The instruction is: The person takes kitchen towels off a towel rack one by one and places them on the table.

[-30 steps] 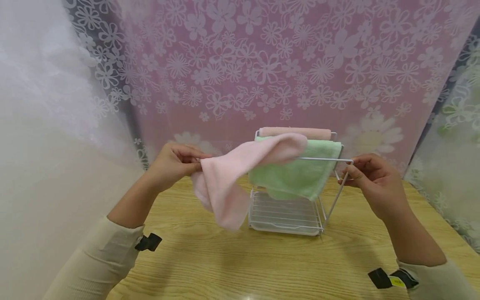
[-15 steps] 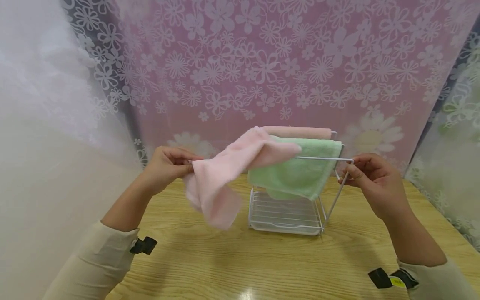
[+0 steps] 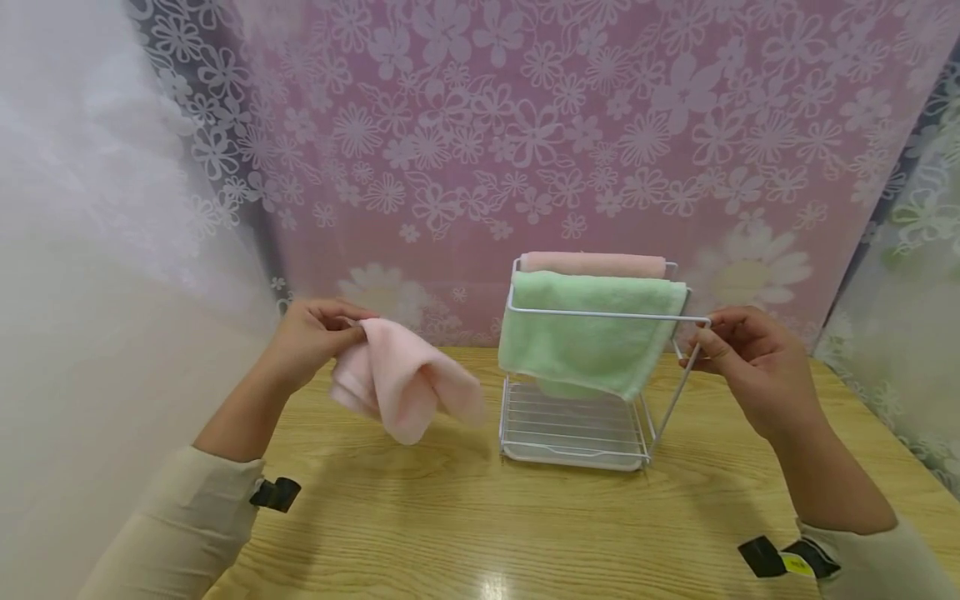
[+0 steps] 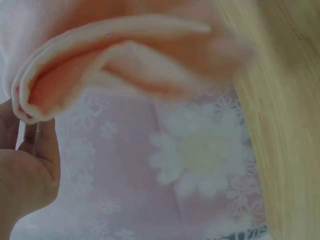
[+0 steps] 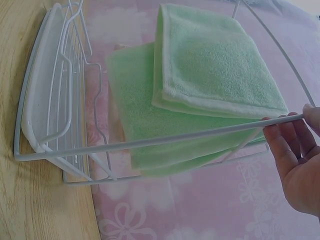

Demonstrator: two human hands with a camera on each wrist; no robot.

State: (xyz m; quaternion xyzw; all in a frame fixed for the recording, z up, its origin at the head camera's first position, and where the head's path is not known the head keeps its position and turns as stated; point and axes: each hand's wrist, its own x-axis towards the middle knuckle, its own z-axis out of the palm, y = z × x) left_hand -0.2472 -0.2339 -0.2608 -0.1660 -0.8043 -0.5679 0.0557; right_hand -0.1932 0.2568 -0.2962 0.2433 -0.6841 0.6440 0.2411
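In the head view my left hand (image 3: 311, 337) pinches one end of a pink towel (image 3: 408, 379), which hangs folded and drooping over the table, apart from the rack. The left wrist view has the same towel large and partly blurred above the fingers (image 4: 45, 142). A white wire rack (image 3: 607, 315) stands at centre right. My right hand (image 3: 750, 362) pinches its front right upper corner between thumb and fingers. Behind the bare front bar, a green towel (image 3: 592, 333) is draped over the middle bar. A peach-pink towel (image 3: 592, 264) hangs on the rear bar, mostly hidden behind the green one.
At the rack's base lies a wire shelf over a white tray (image 3: 573, 457). The rack stands on a wood-grain table (image 3: 450, 525). Flowered pink curtain (image 3: 480, 150) hangs behind, and pale sheeting (image 3: 112, 292) flanks the left side.
The pink towel has come off the rack's front bar, and my left hand has drawn it to the left and slightly down. My right hand keeps its hold on the rack corner.
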